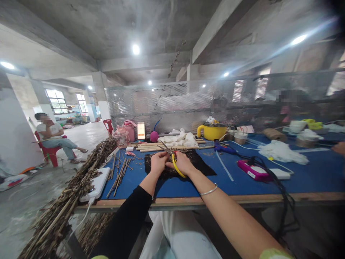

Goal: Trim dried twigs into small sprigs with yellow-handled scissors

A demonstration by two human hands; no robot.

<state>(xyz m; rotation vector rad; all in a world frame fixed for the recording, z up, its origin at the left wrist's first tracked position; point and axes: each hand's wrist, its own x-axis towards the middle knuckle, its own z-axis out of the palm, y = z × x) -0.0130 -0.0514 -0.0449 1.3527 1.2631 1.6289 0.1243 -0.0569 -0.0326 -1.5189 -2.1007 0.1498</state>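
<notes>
My right hand is closed round the yellow handles of a pair of scissors, whose blades point up and left, over a dark piece of material lying on the blue table. A thin silver bangle circles that wrist. My left hand, in a black sleeve, is pinched shut just left of the scissors; what it holds is too small to make out. Both hands nearly touch above the dark material.
Loose twigs lie left of my hands, with a big brushwood bundle off the table's left edge. A white power bank, a pink box, a blue glue gun, a yellow pot and white cloth stand around. A person sits far left.
</notes>
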